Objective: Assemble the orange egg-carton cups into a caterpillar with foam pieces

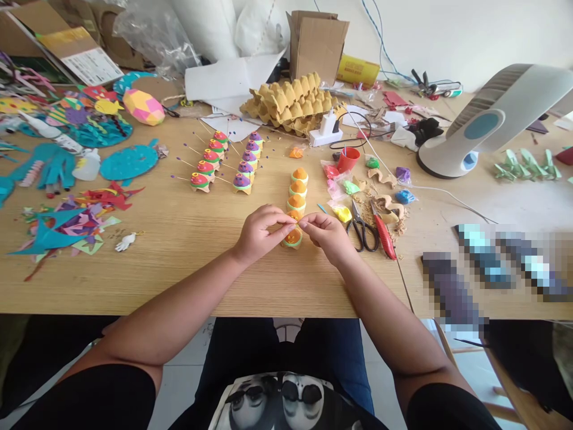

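Note:
A strip of egg-carton cups [298,187], topped with orange clay over a pale green edge, runs away from me across the table. Just above its near end, my left hand [263,235] pinches thumb and forefinger together. The fingertips of my right hand [330,236] are also pinched and almost touch the left ones. Whatever lies between the fingertips is too small to make out. On the nearest orange cup [292,238] a smiling face is marked. Both hands partly cover the cups behind it.
Right of the strip lie black scissors [363,232], a red-handled cutter [383,232], yellow clay [342,213] and a red cup [348,159]. Finished-looking red [207,168] and purple [248,162] cup strips with pins stand left. A white lamp-like device [483,125] and egg trays [290,98] stand farther back.

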A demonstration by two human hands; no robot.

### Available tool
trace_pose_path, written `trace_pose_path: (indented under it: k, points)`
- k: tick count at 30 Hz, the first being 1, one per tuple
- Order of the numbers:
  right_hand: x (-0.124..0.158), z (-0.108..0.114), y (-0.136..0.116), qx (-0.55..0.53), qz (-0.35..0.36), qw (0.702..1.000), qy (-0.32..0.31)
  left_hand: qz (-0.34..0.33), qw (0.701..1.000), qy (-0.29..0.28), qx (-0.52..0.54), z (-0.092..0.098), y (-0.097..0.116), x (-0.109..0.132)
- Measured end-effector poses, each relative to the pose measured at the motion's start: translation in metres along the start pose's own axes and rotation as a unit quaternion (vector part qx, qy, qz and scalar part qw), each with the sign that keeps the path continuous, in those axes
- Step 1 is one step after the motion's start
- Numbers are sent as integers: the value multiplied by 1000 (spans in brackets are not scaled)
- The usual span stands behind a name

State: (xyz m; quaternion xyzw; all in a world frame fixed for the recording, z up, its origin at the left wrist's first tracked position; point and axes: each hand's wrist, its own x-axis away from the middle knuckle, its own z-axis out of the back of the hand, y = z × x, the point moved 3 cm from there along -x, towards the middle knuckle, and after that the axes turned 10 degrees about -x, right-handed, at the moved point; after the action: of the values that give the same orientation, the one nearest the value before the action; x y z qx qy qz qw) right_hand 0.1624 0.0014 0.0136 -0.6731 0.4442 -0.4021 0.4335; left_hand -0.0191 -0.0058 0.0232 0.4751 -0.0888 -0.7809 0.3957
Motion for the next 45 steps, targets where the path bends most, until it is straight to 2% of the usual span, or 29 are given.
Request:
trace_pose_path:
  k: [5, 10, 15, 24, 33, 45]
  points:
    - [-4, 5, 2, 44, 18, 999, 28, 46, 999, -10, 2, 0, -5, 0]
    - [-9, 9, 6, 142, 34, 988, 58, 117, 993, 3, -12, -3, -19, 3]
    - [-14, 7, 10, 183, 44, 980, 70, 191, 980, -46, 10, -13, -34, 9]
    - [-19, 7, 18, 205, 62, 973, 85, 195, 976, -83, 43, -20, -38, 12]
    - [-19, 5, 19, 211, 67, 971, 85, 182, 980, -70, 44, -21, -37, 11]
    - [-19, 4, 21, 223, 71, 968, 90, 203, 975, -75, 56, -23, -38, 11]
